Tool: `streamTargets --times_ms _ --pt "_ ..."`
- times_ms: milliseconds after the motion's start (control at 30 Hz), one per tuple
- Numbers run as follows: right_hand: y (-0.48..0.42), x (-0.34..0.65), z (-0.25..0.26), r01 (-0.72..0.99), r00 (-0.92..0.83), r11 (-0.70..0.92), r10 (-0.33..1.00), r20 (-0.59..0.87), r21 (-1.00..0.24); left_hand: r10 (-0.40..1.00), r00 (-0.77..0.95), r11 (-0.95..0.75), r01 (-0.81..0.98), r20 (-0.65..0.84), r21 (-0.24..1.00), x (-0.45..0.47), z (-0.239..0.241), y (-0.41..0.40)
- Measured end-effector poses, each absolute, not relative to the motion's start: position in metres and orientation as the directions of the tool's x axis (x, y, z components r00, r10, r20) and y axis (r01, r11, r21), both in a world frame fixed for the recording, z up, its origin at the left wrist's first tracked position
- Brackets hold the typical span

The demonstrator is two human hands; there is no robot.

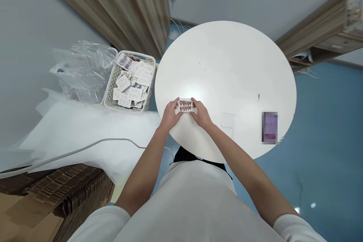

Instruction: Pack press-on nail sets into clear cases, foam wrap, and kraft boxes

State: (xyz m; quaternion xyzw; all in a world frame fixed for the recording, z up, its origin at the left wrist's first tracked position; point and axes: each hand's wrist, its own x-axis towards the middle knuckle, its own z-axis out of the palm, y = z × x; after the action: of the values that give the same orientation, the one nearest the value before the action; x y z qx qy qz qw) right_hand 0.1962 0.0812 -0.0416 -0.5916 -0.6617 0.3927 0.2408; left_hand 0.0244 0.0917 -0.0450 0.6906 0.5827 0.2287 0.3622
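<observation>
Between my two hands, close to the near left edge of the round white table (227, 56), is a small white card of press-on nails (185, 105). Two rows of patterned reddish-brown nails face up on it. My left hand (171, 114) grips the card's left end with thumb and fingers. At its right end, my right hand (202, 113) pinches it the same way. To the right of my right hand, a clear plastic box (228, 120) lies on the tabletop, its transparent outline hard to make out.
Left of the table, a white basket (109, 94) holds several nail cards (134, 93). Beside it are clear plastic bags (85, 68). A blurred purple rectangular item (270, 126) lies on the table's right side. A grey cable (113, 139) crosses white sheeting (85, 124) above stacked cardboard (82, 189).
</observation>
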Motion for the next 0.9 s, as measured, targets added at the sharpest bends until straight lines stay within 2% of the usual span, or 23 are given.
streamTargets --times_ms 233,400,567,900 --pt "-0.001 0.271 -0.020 0.608 -0.111 -0.049 0.983 -0.147 -0.792 0.876 0.470 -0.206 0.562 -0.104 0.801 0.079 -0.027 0.040" --pt "-0.056 0.320 -0.022 0.605 -0.073 -0.092 0.983 -0.170 -0.791 0.810 0.572 -0.261 0.550 -0.130 0.794 0.123 -0.030 0.001" --pt "-0.073 0.358 -0.037 0.644 -0.059 -0.098 0.982 -0.178 -0.759 0.797 0.573 -0.281 0.633 -0.192 0.721 0.160 -0.037 -0.017" --pt "-0.061 0.384 -0.073 0.743 -0.108 -0.076 0.967 -0.231 -0.665 0.798 0.492 -0.293 0.822 -0.349 0.488 0.191 -0.053 -0.020"
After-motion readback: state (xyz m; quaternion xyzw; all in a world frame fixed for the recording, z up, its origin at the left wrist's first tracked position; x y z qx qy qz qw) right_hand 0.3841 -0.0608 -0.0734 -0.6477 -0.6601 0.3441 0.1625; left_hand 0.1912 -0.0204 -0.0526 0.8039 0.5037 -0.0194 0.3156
